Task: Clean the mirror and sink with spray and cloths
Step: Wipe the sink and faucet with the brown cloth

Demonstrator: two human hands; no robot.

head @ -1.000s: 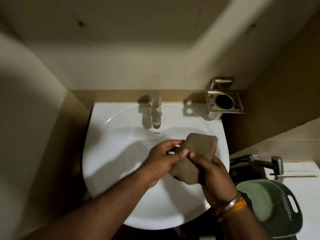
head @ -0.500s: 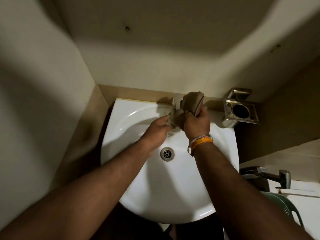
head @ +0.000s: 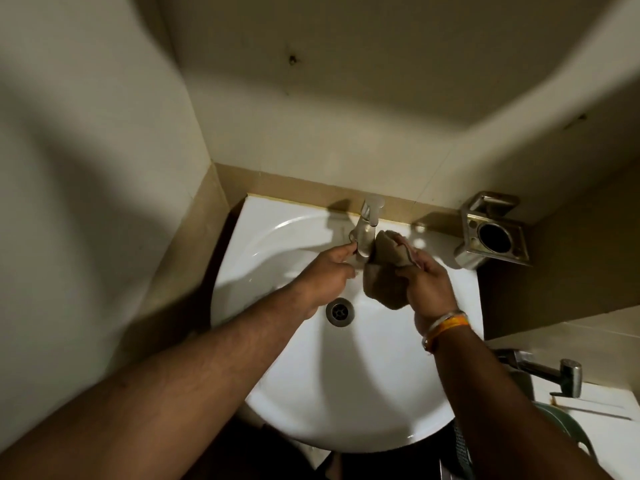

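Over the white washbasin (head: 311, 393), seen from the head camera, both forearms reach toward the chrome faucet (head: 367, 225) at the back rim. Left hand (head: 325, 275): fingers curled at the faucet's spout, fingertips touching the metal; whether they truly clasp it cannot be told. Right hand (head: 427, 284): fingers and thumb clamped on a brown cloth (head: 384, 271), held bunched just right of the faucet and touching it, above the bowl. Drain (head: 339, 312): between the two wrists, uncovered. Right wrist: orange and silver bangles (head: 446, 323). Wall, right of the basin: metal toothbrush holder (head: 493, 235). Lower right: chrome hand sprayer (head: 554, 370) and part of a green plastic basket (head: 568, 431).
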